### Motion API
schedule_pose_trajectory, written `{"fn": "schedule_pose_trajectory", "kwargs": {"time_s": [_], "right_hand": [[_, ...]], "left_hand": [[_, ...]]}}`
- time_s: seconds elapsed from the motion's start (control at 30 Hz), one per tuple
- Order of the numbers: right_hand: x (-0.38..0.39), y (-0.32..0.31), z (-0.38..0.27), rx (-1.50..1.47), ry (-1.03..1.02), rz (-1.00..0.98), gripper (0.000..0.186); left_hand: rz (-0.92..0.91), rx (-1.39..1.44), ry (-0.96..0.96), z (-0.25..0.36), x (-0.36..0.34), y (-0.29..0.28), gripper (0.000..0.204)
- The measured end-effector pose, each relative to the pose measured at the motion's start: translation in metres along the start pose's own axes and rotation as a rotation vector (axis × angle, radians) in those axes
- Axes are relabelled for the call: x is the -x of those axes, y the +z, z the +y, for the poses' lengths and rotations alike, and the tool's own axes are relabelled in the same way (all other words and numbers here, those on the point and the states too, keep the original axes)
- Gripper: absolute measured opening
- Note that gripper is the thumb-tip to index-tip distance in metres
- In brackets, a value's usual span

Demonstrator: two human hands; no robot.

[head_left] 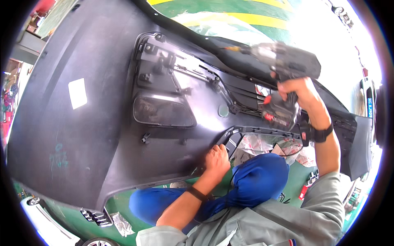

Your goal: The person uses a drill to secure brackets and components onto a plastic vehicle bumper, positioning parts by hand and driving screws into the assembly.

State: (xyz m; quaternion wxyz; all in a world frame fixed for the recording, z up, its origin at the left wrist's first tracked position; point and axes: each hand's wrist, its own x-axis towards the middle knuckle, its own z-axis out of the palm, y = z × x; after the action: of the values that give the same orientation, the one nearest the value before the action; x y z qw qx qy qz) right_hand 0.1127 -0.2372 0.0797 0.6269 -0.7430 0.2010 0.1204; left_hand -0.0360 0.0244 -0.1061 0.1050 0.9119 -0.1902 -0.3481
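Observation:
A large black molded plastic panel (pixel 90 135), resembling a vehicle bumper seen from inside, spans the view, with clips, a bracket assembly (pixel 188 69) and a smooth recessed rounded section (pixel 162 108). My right hand (pixel 301 90) is closed round the handle of a black cordless drill (pixel 293 61), raised over the panel's right half and slightly blurred, its bit pointing left toward the far edge. My left hand (pixel 217 160) has curled fingers on the near edge of the panel, at a narrow trim strip (pixel 233 139); the fingertips are partly hidden.
My blue-clad knees (pixel 260 176) are beneath the near edge, on a green floor (pixel 297 184). Plastic bags (pixel 256 145), a red item (pixel 303 192) and loose dark metal parts (pixel 96 217) lie around me. A white car (pixel 49 221) is at lower left, yellow floor lines (pixel 250 20) beyond the panel.

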Motion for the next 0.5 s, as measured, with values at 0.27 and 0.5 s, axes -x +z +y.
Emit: {"fn": "schedule_pose_trajectory", "kwargs": {"time_s": [0.27,0.5], "right_hand": [[0.081,-0.040,0.102,-0.033,0.063,0.054,0.043],[0.089,-0.026,0.109,-0.033,0.091,0.023,0.039]], "left_hand": [[0.289,-0.006,0.004,0.008,0.006,0.018,0.030],[0.232,0.001,-0.062,0.012,0.003,0.022,0.036]]}}
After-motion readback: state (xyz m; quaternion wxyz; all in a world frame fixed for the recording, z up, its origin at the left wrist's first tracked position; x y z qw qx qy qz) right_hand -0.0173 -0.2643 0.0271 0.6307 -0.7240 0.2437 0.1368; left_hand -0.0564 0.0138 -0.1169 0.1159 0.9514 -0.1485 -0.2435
